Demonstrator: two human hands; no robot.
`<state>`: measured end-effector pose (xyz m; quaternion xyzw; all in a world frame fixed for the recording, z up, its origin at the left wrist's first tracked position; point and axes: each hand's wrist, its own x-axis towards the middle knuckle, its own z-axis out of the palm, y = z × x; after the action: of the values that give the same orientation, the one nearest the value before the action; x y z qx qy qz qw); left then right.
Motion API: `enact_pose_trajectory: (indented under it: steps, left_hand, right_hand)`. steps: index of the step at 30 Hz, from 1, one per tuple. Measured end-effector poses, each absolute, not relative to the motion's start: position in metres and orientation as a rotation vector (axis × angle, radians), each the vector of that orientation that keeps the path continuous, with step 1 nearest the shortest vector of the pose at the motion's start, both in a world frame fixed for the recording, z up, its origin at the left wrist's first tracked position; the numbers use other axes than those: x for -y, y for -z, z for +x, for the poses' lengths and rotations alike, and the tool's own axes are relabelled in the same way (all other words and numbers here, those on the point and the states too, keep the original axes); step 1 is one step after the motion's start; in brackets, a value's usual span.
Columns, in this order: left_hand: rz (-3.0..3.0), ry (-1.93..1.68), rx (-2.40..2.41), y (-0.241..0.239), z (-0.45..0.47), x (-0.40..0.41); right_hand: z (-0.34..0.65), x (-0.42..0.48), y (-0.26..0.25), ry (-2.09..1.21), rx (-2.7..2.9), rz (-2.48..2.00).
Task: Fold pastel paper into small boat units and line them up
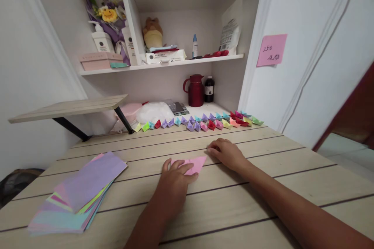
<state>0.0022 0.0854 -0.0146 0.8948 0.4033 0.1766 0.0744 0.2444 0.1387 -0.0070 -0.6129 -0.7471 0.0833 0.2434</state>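
A pink sheet of origami paper [199,162], folded to a triangle, lies flat on the wooden table [233,210]. My left hand [177,179] rests on it with the fingers spread, covering its left part. Just beyond its right corner, my right hand [223,151] is set on the table with curled fingers, apart from the paper. Whether anything is under those fingertips is hidden. At the table's left lies a loose stack of coloured paper [90,183], purple on top. Rows of small folded paper boats [197,126] in many colours stand along the back.
A small raised shelf [73,106] on black legs stands at the back left. Behind the boats are a white plastic bag [154,113], a dark red jug [195,91] and a dark bottle [209,89]. A pink note [271,49] sticks to the right wall.
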Motion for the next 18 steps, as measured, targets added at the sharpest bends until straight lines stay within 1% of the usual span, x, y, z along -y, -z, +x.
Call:
enact_pose_trajectory:
  steps: [7, 11, 18]
  left_hand:
    - [2.511, -0.6, -1.243, 0.013, 0.003, -0.082]
    - [2.423, -0.696, -1.243, 0.012, 0.004, -0.079]
    - [2.357, -0.739, -1.286, 0.009, 0.009, -0.078]
  right_hand:
    - [0.214, -0.127, 0.008, -0.296, 2.149, -1.576]
    - [0.21, -0.123, 0.011, -0.475, 2.141, -1.534]
    - [0.207, -0.115, 0.01, -0.799, 2.019, -1.398]
